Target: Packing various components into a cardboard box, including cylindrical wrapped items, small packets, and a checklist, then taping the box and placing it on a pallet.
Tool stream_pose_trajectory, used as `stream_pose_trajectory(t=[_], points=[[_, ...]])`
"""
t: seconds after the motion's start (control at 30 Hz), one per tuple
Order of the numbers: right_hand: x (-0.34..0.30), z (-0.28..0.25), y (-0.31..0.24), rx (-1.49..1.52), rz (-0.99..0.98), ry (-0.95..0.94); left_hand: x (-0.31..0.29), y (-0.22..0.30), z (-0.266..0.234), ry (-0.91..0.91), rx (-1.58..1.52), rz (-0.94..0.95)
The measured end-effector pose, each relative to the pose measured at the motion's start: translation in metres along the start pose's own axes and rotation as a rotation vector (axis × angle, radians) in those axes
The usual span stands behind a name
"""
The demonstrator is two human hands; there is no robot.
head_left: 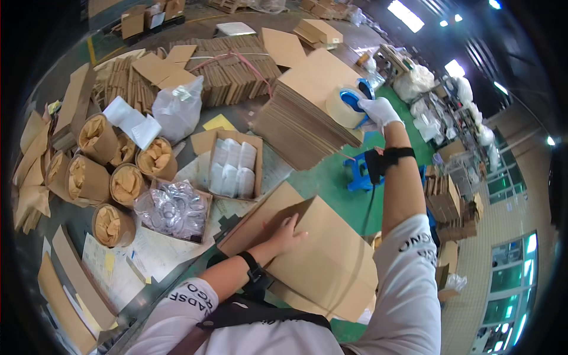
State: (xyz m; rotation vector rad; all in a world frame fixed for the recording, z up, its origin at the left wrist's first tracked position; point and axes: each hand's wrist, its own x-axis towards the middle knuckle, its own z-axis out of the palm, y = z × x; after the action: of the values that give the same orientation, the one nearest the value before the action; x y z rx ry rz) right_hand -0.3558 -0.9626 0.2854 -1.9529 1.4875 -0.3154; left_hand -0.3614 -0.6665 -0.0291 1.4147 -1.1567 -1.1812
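Note:
A brown cardboard box (325,254) lies tilted close in front of my body, with a flap on its left and a dark gap beside its top edge. My bare left hand (286,238) rests across that edge, fingers apart and laid on the cardboard. Out to the far right, my right hand (380,112), in a white glove, is closed on a blue tape dispenser (365,89). The dispenser carries a wide roll of pale tape (342,110) and is at the right edge of a tall stack of flat cardboard (307,112). My right fingers are partly hidden.
Left of the box are an open carton of white packets (258,171), a carton of clear plastic-wrapped items (204,222) and several round cardboard tubs (112,226) with brown paper. Bundled flat cartons (236,71) stand behind. A blue stool (357,173) stands on the green floor.

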Motion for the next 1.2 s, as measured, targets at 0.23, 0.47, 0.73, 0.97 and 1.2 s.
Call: stream_pose_trajectory(t=[0.23, 0.47, 0.73, 0.97, 1.2], points=[[-0.149, -0.040, 0.101, 0.834, -0.358, -0.119, 0.006, -0.002, -0.023, -0.036, 0.081, -0.067], [-0.322, -0.008, 0.250, -0.089, -0.311, -0.105, -0.001, 0.009, -0.014, -0.048, -0.195, -0.099], [-0.343, 0.023, 0.334, -0.212, -0.507, 0.056, -0.027, 0.083, 0.042, 0.122, 0.393, 0.062], [-0.343, 0.019, 0.331, -0.255, -0.514, 0.048, -0.037, 0.138, 0.088, -0.350, -0.592, -0.551], [-0.343, 0.018, 0.313, -0.289, -0.454, -0.006, -0.026, 0.142, 0.077, -0.373, -0.516, -0.627]])
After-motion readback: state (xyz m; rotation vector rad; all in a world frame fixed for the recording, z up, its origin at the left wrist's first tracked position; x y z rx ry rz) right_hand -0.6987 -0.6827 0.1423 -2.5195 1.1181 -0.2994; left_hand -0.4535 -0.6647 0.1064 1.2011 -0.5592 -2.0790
